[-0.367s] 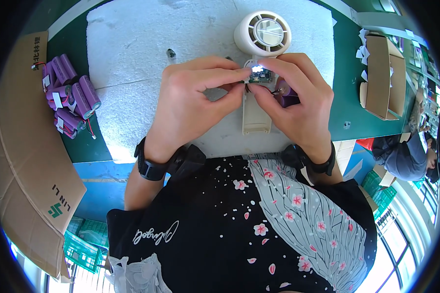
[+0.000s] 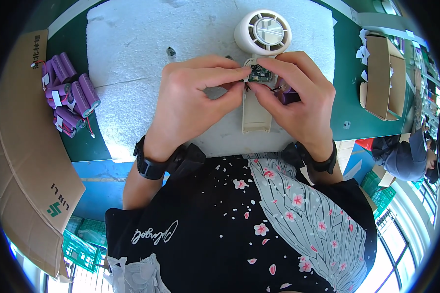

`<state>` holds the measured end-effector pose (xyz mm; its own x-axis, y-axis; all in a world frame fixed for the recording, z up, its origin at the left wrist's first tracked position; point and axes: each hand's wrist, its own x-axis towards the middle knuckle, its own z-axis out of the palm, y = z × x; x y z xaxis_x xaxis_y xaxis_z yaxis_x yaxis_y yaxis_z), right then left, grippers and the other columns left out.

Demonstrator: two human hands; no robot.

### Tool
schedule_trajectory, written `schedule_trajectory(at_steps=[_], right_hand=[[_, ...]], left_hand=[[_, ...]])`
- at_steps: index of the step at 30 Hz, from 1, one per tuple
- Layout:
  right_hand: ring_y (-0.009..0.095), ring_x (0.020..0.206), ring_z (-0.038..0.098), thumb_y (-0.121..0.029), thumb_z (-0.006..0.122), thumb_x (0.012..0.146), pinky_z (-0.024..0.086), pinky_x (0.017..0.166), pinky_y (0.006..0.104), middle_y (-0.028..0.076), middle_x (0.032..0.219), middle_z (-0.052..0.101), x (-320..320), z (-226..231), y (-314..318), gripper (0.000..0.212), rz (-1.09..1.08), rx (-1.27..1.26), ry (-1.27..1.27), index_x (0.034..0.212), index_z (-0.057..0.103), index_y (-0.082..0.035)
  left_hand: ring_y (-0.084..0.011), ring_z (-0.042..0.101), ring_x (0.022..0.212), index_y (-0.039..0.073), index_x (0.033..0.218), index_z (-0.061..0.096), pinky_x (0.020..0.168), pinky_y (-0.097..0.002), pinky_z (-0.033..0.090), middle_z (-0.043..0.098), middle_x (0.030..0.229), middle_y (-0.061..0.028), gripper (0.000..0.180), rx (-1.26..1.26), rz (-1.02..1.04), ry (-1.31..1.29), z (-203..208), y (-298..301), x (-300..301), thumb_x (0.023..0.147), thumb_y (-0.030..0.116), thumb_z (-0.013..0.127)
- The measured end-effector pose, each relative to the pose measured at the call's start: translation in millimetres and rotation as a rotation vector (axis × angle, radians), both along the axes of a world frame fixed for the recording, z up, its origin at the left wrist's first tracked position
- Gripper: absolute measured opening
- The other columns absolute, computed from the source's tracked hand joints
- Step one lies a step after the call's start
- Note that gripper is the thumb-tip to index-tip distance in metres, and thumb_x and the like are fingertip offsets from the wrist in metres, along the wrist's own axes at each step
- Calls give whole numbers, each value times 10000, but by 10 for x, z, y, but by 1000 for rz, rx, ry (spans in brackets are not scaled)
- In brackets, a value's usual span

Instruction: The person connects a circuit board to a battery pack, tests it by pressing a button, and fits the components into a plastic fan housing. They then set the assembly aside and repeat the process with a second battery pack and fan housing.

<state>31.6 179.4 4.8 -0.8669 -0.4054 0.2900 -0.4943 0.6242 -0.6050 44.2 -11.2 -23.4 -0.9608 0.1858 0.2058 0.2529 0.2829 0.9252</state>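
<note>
A small handheld fan in cream plastic lies with its round head away from me and its open handle shell toward me. A green circuit board sits at the top of the handle. My left hand pinches the board's left edge between thumb and index finger. From the other side, my right hand is closed on the board, index finger at its far edge and thumb at its near edge by thin dark wires. Beneath my right palm a purple battery cell shows, partly hidden.
White foam sheet covers much of the green table. Several purple battery packs with wires are piled at left, beside a large cardboard box. An open carton stands at right. Farther right, a person sits.
The bright white light on the circuit board has gone out, and its dark display shows. Both hands keep almost the same place and grip.
</note>
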Motion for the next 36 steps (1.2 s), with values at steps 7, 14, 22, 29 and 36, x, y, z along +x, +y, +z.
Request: schedule_trajectory(at_steps=[7,14,22,29,36], right_hand=[[129,659,614,-30,805,640,484,524,221,60,899,635,-1,-33,-13,394,-7,-25,46,1020,716,-82],[74,590,570,-19,797,632,432,464,186,43,874,624,21,-74,-30,371,-30,-51,42,990,730,-87],[91,639,593,-34,798,653,468,528,208,54,875,639,49,-56,-73,337,-86,-60,15,981,727,-71],[99,620,539,-59,752,748,431,563,223,46,818,637,70,32,-105,217,-180,-102,-138,956,693,-41],[83,582,487,-59,721,777,398,533,220,28,795,621,116,94,-77,147,-228,-35,-172,912,673,-30]], left_hand=[[-155,678,755,6,961,724,640,-226,517,703,882,-101,240,-52,-24,-14,43,1,6,728,-40,692],[-156,679,749,1,943,726,638,-226,519,702,869,-100,216,-82,-24,-18,38,-2,17,737,-43,677],[-188,656,665,47,909,726,578,-253,510,670,814,-90,193,32,16,52,-92,18,-21,720,18,695],[-134,598,757,23,1108,584,701,-235,504,609,855,-51,377,97,-35,-142,-10,137,30,747,-49,665],[-113,571,808,48,1130,568,651,-241,476,600,954,-39,415,-48,-80,-231,86,143,26,741,-36,686]])
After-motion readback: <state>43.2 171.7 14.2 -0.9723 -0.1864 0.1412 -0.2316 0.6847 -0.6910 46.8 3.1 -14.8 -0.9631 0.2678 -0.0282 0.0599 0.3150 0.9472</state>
